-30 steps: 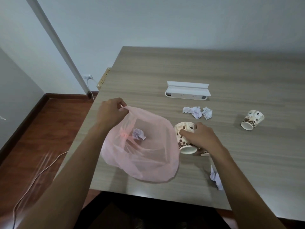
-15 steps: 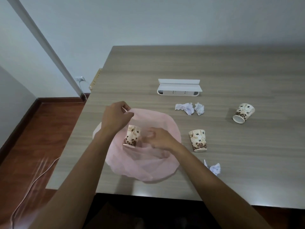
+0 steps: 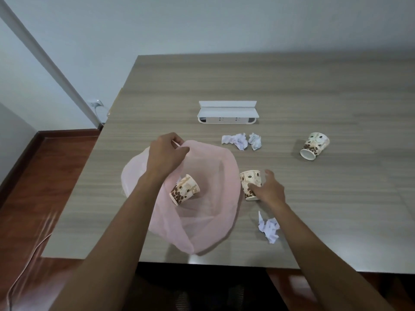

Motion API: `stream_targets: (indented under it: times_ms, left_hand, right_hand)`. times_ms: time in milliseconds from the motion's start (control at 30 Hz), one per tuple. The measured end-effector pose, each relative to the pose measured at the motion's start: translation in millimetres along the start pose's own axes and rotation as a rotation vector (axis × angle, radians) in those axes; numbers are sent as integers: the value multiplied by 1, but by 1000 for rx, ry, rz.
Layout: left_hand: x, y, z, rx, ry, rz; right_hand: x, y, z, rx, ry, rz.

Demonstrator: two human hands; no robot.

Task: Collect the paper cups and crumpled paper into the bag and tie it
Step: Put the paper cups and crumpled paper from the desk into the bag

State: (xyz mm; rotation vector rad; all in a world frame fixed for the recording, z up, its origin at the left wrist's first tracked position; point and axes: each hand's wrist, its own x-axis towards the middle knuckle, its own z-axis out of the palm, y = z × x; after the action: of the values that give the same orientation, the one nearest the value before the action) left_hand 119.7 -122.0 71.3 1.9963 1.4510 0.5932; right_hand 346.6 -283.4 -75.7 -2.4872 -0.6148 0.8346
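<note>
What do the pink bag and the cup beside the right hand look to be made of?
Pink bag: thin, translucent plastic film, apparently; a cup inside shows through it. Cup: matte printed paper, likely, with a coffee-bean pattern and a rolled rim.

Grey-brown wooden table (image 3: 292, 86), pale wall (image 3: 202, 23), reddish wood floor (image 3: 45, 176)

1. The bag (image 3: 202, 221) at centre frame was thin, translucent pink plastic, softly creased.
2. The cups (image 3: 314, 145) were printed paper with a smooth finish.
3. The paper scraps (image 3: 269, 227) were white, matt and roughly crumpled.
4. The tabletop (image 3: 292, 86) was grey wood-grain laminate with a faint sheen.
5. The floor (image 3: 33, 209) at lower left was glossy reddish wood.
</note>
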Motion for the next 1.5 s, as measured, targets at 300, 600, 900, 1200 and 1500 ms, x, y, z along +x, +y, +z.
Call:
stream_targets:
  times_ms: [300,600,900,1200,1500]
  left_hand:
    - [9,11,-1,84,92,-3]
    - [15,22,-8,124,128,8]
    - [13,25,11,81,156,13]
    - [33,6,20,7,222,-11]
    - [50,-3,49,-19,162,-58]
  right_hand:
    - [-4,0,-14,350,-2,5]
    - [-84,-70,-42,418,-374,-219]
    - [-71,-120,26,228,-560,-518]
    - [-28,-93,-47,550,-13,-635]
    - [125,-115,-8,-77,-84,-521]
